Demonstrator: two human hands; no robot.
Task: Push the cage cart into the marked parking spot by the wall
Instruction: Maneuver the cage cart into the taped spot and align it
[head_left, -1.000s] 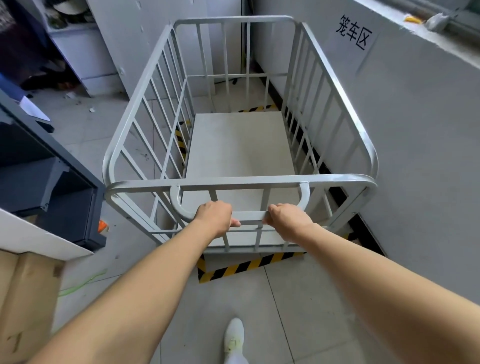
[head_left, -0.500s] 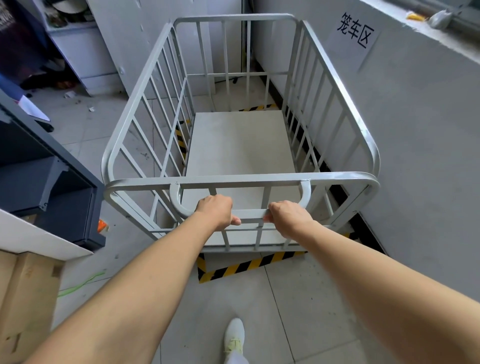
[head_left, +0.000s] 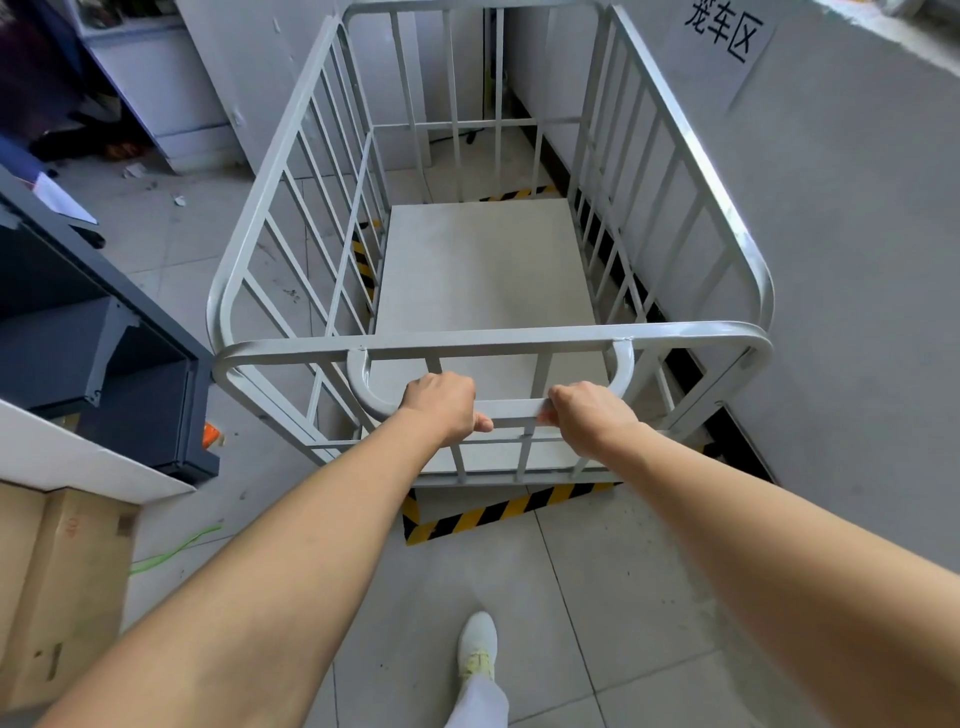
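Observation:
A light grey cage cart (head_left: 691, 156) with barred sides and a bare flat deck stands in front of me, its right side close along the wall. My left hand (head_left: 444, 408) and my right hand (head_left: 589, 415) both grip the cart's curved handle bar (head_left: 511, 408), a short gap between them. Yellow-and-black floor tape (head_left: 498, 512) marks the parking spot; its near strip shows just below the cart's near end, and more strips show under the left side and at the far end. A paper sign (head_left: 724, 36) with black characters hangs on the wall above the cart.
A dark blue cabinet (head_left: 104, 353) and a white counter edge stand at the left, with a cardboard box (head_left: 57, 582) below. The grey wall (head_left: 857, 260) runs along the right. A white cabinet (head_left: 166, 93) stands at the far left. My white shoe (head_left: 478, 644) is on the tiled floor.
The cart has rolled a little forward and nearer the wall, with both hands staying on the handle. The view has shifted slightly closer.

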